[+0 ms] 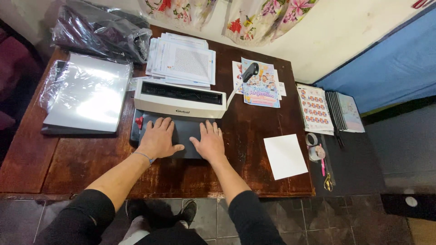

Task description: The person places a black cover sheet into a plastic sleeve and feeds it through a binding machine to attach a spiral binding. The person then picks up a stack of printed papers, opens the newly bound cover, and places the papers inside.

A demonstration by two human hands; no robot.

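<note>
On worn wooden table (68, 163), binding machine (179, 100)

The binding machine (180, 103) is cream-white with a black slot along its top, a dark grey tray under the left hand (157, 138) and right hand (209, 142), and a small red knob (139, 121) at its left edge. The wooden table (81, 163) is reddish brown and worn in patches; on it lie a plain white sheet (284, 156), a glossy silver-grey stack of covers (88, 95) and a light blue and pink illustrated booklet (262, 84). The curtain (254, 16) above is pale with pink and red flowers, the scissors (327, 182) look to have yellow handles, and both sleeves are black.
</note>
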